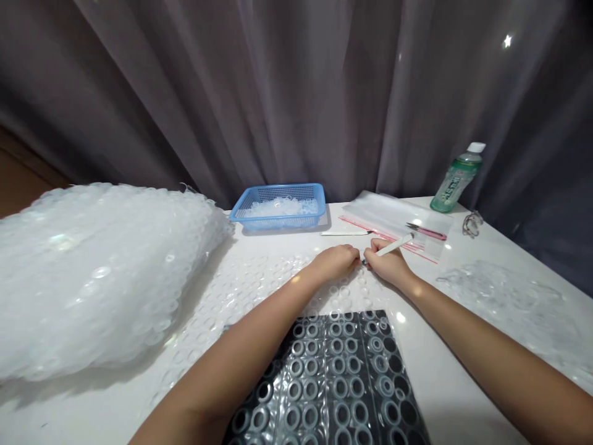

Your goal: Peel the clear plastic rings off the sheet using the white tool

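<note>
A clear sheet of moulded rings lies across the white table, its near part over a black board. My left hand rests on the far right part of this sheet, fingers curled closed; what they pinch is hidden. Close beside it, my right hand grips a slim white-handled pen-like tool slantwise, its dark tip pointing down toward the left fingertips. A similar white tool with a dark tip lies just beyond the hands.
Left stands a bulky clear bag of rings. At the back is a blue basket with loose translucent rings. To the right are zip bags, pink-handled snips, a green bottle, a small wiry tangle and clear plastic scraps.
</note>
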`<state>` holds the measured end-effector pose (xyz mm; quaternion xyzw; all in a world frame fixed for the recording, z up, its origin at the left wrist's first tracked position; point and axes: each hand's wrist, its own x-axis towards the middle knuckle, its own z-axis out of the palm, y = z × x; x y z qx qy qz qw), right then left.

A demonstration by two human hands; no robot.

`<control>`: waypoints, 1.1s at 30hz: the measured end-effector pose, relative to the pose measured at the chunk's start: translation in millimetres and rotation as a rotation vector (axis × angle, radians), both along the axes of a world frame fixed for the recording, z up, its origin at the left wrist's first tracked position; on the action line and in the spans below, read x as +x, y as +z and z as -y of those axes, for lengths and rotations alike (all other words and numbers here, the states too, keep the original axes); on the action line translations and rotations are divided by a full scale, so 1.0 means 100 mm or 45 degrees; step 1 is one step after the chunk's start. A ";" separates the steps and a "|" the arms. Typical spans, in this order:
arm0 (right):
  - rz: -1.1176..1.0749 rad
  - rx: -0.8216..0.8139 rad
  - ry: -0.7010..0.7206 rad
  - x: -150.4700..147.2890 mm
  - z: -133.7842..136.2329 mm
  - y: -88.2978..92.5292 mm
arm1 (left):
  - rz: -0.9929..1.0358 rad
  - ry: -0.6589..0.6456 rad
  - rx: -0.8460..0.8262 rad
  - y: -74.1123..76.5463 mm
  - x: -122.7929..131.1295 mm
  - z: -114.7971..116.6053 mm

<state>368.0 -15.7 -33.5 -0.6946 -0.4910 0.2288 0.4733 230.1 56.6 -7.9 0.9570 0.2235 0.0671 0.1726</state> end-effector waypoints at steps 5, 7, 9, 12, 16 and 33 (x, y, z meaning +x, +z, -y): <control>-0.009 -0.016 0.001 0.00 0.02 0.03 | 0.218 0.193 -0.091 0.03 -0.06 -0.10; -0.033 -0.002 -0.007 -0.01 0.03 0.03 | 0.319 0.289 -0.129 0.05 -0.09 -0.13; -0.055 0.013 -0.020 0.00 0.05 0.03 | 0.346 0.259 -0.136 0.06 -0.11 -0.12; -0.066 0.022 -0.021 0.00 0.08 0.02 | 0.264 0.062 -0.039 0.05 -0.11 -0.07; -0.071 0.027 0.007 -0.02 0.10 0.01 | 0.155 -0.061 -0.027 0.07 -0.12 -0.02; -0.081 -0.016 0.051 -0.05 0.12 0.07 | 0.468 0.142 -0.324 0.08 -0.14 -0.07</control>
